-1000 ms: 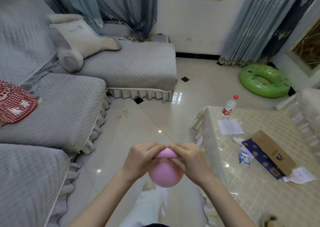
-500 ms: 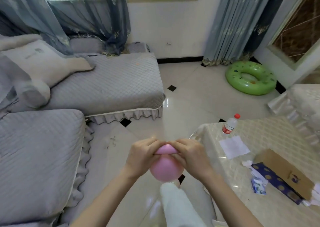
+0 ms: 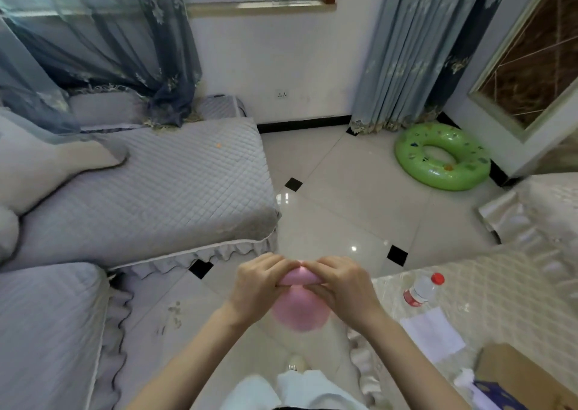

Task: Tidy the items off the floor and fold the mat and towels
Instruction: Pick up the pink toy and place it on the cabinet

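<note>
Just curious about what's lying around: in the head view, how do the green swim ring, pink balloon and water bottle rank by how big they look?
1. Green swim ring, largest, though farthest.
2. Pink balloon, nearest the camera and partly hidden by the hands.
3. Water bottle, smallest.

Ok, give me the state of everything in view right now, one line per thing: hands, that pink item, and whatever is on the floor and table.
Left hand: grip pinching the pink towel's top edge.
Right hand: grip pinching the same edge.
Pink towel: off the floor, bunched, hanging below both hands.
Swim ring: inflated, lying flat on the floor by the curtain.
Water bottle: capped, standing on the table.
Cardboard box: lying on the table, flap open.
</note>
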